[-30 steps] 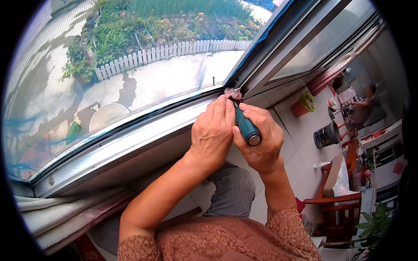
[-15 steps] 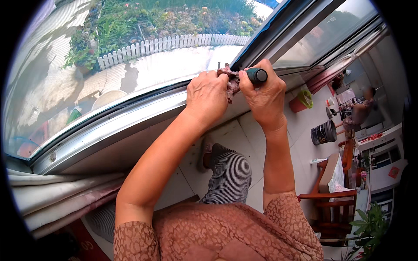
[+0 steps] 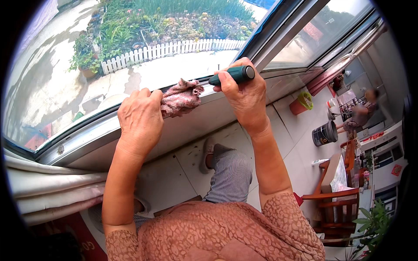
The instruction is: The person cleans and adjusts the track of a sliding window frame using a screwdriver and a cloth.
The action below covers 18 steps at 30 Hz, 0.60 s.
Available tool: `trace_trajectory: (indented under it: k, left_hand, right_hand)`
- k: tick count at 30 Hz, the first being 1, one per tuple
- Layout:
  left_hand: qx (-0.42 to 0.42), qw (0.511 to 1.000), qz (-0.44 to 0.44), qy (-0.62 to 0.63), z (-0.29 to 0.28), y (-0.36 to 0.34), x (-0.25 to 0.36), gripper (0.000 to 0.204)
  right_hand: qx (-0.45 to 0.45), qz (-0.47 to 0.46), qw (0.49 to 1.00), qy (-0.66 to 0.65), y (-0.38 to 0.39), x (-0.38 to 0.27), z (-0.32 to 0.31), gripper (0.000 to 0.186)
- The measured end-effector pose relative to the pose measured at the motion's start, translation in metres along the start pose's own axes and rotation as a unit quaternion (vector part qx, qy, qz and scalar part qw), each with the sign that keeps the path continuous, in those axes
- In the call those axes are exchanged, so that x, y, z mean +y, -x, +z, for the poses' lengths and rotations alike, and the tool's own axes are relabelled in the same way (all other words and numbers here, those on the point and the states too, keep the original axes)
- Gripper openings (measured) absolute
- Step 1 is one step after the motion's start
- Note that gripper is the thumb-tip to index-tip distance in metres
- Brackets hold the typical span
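Along the window sill (image 3: 93, 135), the left hand (image 3: 141, 115) clutches a rag (image 3: 183, 98) bunched out to its right. Just beyond, the right hand (image 3: 244, 95) grips a green handle (image 3: 230, 75), long axis sideways, narrow end toward the rag.

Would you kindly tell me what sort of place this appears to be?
It looks like a room in a home, probably a living area: gathered curtains, a reddish-brown wooden chair and, outside, a white picket fence along a planted bed.

white fence (image 3: 172, 49), dark bucket (image 3: 324, 134)
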<state>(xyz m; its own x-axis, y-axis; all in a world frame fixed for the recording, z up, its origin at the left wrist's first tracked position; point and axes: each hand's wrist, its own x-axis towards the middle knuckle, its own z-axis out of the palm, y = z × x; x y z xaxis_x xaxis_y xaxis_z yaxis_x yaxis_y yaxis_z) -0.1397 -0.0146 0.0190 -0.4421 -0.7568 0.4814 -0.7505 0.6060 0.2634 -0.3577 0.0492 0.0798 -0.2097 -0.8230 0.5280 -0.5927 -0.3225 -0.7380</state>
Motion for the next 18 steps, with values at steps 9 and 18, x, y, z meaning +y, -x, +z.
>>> trace_trajectory:
  k: [9, 18]
  left_hand:
    - [0.011, 0.998, 0.014, 0.059, 0.016, -0.012, 0.016, 0.009]
    - [-0.03, 0.99, 0.065, 0.12, 0.067, -0.061, 0.074, 0.016]
  right_hand:
    - [-0.042, -0.059, 0.992, 0.104, -0.026, -0.008, -0.013, 0.028]
    - [-0.055, -0.047, 0.943, 0.324, -0.046, -0.004, -0.032, 0.03]
